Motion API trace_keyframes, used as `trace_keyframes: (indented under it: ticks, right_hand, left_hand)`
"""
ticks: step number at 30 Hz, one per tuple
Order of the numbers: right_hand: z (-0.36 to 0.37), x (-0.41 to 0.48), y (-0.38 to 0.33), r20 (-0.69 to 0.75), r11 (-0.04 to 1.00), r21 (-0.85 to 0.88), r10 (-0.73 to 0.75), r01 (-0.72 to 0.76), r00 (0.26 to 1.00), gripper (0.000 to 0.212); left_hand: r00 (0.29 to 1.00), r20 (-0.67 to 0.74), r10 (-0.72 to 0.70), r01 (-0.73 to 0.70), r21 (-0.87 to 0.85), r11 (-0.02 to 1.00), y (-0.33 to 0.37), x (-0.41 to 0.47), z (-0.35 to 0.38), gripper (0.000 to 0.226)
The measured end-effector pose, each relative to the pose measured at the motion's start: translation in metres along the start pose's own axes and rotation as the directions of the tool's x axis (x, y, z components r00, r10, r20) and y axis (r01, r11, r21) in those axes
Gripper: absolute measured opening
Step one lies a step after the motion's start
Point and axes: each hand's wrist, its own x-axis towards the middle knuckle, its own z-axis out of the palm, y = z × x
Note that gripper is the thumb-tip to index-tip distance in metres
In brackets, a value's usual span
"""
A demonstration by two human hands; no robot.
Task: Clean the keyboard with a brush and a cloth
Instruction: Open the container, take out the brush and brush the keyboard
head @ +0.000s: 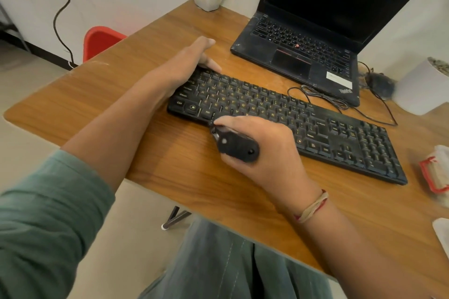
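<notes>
The black keyboard (291, 114) lies slantwise across the middle of the surface (182, 177), just in front of the laptop (303, 56). The left hand (192, 63) rests straight-fingered on its left end. The right hand (267, 148) clasps a black brush (234, 144) at its near edge.

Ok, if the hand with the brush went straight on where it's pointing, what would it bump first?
The keyboard, most likely: the brush in the right hand has its tip at the keyboard's near edge, by the bottom row. Beyond that lies the wrist of the left hand.
</notes>
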Motion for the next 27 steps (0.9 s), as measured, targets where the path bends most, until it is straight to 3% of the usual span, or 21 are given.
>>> trace_keyframes:
  ticks: [8, 10, 14, 16, 19, 21, 27]
  right_hand:
    - [0.028, 0.047, -0.027, 0.026, 0.985, 0.083, 0.149, -0.151, 0.988, 0.014]
    - [0.029, 0.058, -0.027, 0.080, 0.951, 0.241, 0.181, -0.195, 0.980, 0.017]
    - [-0.006, 0.061, -0.010, 0.061, 0.795, 0.465, 0.411, -0.390, 0.910, 0.029]
    - [-0.025, 0.052, -0.001, 0.041, 0.813, 0.416, 0.432, -0.409, 0.901, 0.028]
    - [-0.026, 0.036, -0.003, 0.120, 0.853, 0.239, 0.448, -0.464, 0.886, 0.023]
    - [-0.015, 0.030, -0.008, 0.070, 0.898, 0.109, 0.421, -0.427, 0.904, 0.023]
    - [0.010, 0.043, -0.017, -0.013, 0.945, 0.039, 0.325, -0.324, 0.946, 0.034]
  left_hand:
    - [0.999, 0.033, 0.022, -0.021, -0.022, 1.000, -0.007, 0.009, -0.009, 0.074]
    - [0.998, 0.061, 0.018, -0.016, -0.030, 0.999, -0.007, 0.010, -0.011, 0.078]
    - [0.997, 0.077, 0.021, -0.018, -0.046, 0.999, -0.005, 0.008, -0.011, 0.079]
    - [0.997, 0.074, 0.015, -0.010, -0.066, 0.998, -0.005, 0.008, -0.010, 0.076]
    - [0.998, 0.066, -0.002, 0.006, -0.061, 0.998, -0.003, 0.008, -0.008, 0.076]
    - [0.998, 0.063, -0.005, 0.009, -0.053, 0.999, -0.003, 0.007, -0.009, 0.076]
    - [0.997, 0.074, 0.023, -0.018, -0.059, 0.998, -0.005, 0.011, -0.009, 0.074]
